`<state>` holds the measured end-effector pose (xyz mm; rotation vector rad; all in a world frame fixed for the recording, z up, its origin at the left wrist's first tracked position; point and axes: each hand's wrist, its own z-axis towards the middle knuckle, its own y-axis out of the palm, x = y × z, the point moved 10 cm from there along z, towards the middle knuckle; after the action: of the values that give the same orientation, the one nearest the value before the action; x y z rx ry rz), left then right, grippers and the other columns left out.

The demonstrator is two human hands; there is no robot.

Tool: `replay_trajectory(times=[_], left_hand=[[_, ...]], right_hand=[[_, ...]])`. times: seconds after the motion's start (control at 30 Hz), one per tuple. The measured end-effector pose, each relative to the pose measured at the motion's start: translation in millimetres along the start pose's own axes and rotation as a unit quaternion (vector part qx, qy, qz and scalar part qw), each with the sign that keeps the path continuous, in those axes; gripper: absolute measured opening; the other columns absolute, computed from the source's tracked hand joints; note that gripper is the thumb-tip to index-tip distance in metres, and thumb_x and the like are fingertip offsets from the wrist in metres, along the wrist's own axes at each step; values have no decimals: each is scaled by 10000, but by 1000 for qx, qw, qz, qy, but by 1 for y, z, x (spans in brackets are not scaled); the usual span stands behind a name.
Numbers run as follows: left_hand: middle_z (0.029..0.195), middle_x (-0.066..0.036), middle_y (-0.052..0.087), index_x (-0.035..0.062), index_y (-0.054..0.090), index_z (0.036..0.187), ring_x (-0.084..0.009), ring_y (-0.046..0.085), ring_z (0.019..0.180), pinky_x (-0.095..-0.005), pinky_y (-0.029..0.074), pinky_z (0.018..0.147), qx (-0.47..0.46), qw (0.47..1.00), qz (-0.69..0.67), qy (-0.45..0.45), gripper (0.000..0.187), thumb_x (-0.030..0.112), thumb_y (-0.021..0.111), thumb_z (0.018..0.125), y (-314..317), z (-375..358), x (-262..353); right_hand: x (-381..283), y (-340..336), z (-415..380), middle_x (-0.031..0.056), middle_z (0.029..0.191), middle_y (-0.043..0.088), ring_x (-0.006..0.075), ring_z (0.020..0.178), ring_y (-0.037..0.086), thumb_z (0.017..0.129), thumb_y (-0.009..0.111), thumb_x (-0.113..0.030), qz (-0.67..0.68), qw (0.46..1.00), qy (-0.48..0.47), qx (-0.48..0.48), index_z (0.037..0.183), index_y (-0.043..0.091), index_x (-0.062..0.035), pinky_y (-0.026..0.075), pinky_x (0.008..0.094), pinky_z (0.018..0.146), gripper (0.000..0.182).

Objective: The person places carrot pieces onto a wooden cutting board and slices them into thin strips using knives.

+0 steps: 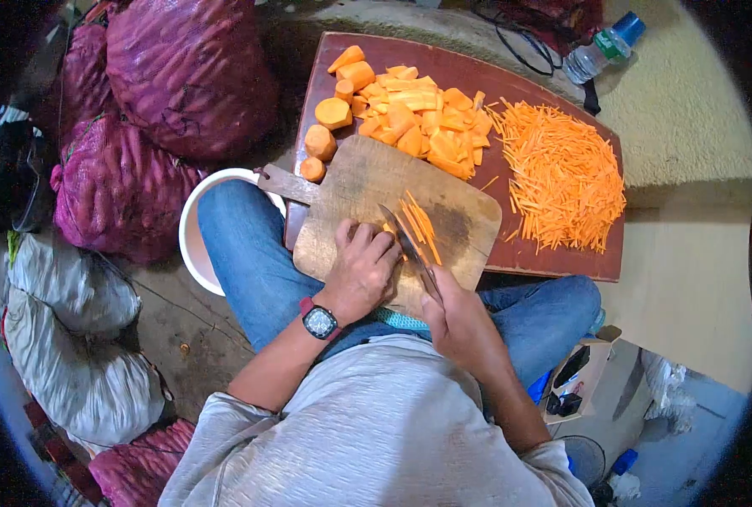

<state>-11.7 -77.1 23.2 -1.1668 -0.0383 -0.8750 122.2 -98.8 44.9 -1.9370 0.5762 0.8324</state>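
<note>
My right hand [458,319] grips a knife [411,247], its blade angled up and left over the wooden cutting board [342,194]. Fingers curled, my left hand [361,269] presses on the board just left of the blade, on a carrot piece mostly hidden under the fingertips. A few thin carrot strips [421,225] lie right of the blade. Behind the board, sliced carrot [426,118] is heaped beside several thick carrot chunks [333,112]. A large pile of shredded carrot [566,182] rests at the right of the red-brown board [485,78].
Pink mesh sacks [190,76] stand at the upper left, with white sacks [89,363] below them. A white tub [194,245] is beside my left knee. At the upper right lies a plastic bottle [599,52]. An open box [580,380] sits at the lower right.
</note>
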Motion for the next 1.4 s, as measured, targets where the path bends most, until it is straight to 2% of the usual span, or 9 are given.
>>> replay_trajectory(times=[0.27,0.53,0.67,0.77,0.83,0.93,1.1,1.3,1.4], left_hand=[[1058,-104,648,3,757,1076,-317,605,1066,-558,385,1046,13,1000,4,6,404,126,797,694,-4,2,2],[927,-95,680,39,733,872,-317,631,917,-458,436,914,160,962,-127,-183,86,25,804,825,-23,-4,-44],[901,-108,675,23,731,865,-335,625,888,-456,452,832,199,952,-145,-180,73,-2,789,830,-30,-6,-50],[895,-104,671,33,731,866,-340,621,893,-459,450,831,172,963,-123,-168,74,1,790,834,-24,-5,-49],[896,-102,671,39,731,866,-340,620,897,-459,449,838,153,969,-111,-156,75,6,792,836,-22,-2,-44],[915,-96,673,49,730,862,-333,615,915,-464,441,857,133,977,-76,-148,78,19,798,836,-23,4,-37],[939,-86,668,58,743,888,-327,606,943,-472,429,884,114,984,-34,-131,91,40,814,834,-17,5,-35],[956,-82,667,72,748,897,-320,588,958,-472,413,907,92,988,-13,-127,96,61,823,838,-13,7,-34],[953,-77,665,80,746,895,-316,586,962,-471,409,907,97,987,-8,-125,95,64,822,840,-15,8,-31]], right_hand=[[1,-3,8,341,1064,715,544,1034,710,1042,592,-102,7,999,-11,30,1442,536,25,568,517,868,424],[9,-16,-13,342,1105,717,540,1055,713,1045,598,-105,40,999,-5,23,1408,551,-2,575,549,863,381],[-2,-2,-9,339,1047,724,527,1008,729,1037,621,-113,48,997,-51,27,1403,559,-6,575,560,820,387],[12,-15,-10,316,1101,734,435,1021,764,1029,635,-99,52,998,-3,28,1381,618,30,578,453,887,375],[38,-46,-13,312,1117,740,492,1077,738,1023,642,-142,20,998,28,59,1374,625,13,589,516,902,384],[84,-113,-19,290,1213,755,399,1160,756,1045,618,-163,-31,979,-7,202,1404,637,26,567,472,1013,406],[136,-195,-24,229,886,727,367,801,725,1072,601,-173,-95,947,47,303,1342,645,38,552,463,758,346],[121,-156,-3,132,849,664,182,807,641,1054,646,-158,26,981,-21,189,1291,680,38,532,393,758,309],[127,-145,12,121,825,642,179,786,618,1051,649,-149,21,992,-5,124,1273,690,19,528,387,747,282]])
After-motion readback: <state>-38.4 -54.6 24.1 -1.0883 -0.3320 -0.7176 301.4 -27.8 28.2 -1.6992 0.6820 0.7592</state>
